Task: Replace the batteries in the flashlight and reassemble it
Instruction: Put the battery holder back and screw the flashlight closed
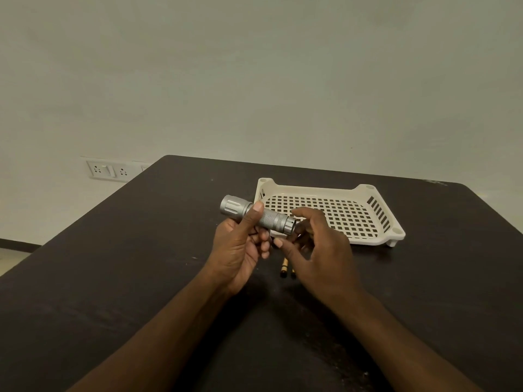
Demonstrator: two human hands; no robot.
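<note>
Dark table, cream perforated tray on it, two batteries nearer.

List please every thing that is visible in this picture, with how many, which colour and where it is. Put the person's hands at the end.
flashlight: 1, silver, held above the table, in front of the tray
batteries: 2 seen, gold and black, lying on the table below the hands, partly hidden
tray: 1, cream, perforated, on the table behind the hands
table: 1, dark brown, fills the lower half
wall socket panel: 1, white, on the wall at the left
wall: 1, pale grey-green, behind the table
left hand: 1, grips the flashlight body
right hand: 1, fingers curled at the tail end of the flashlight; what they hold cannot be seen
</note>
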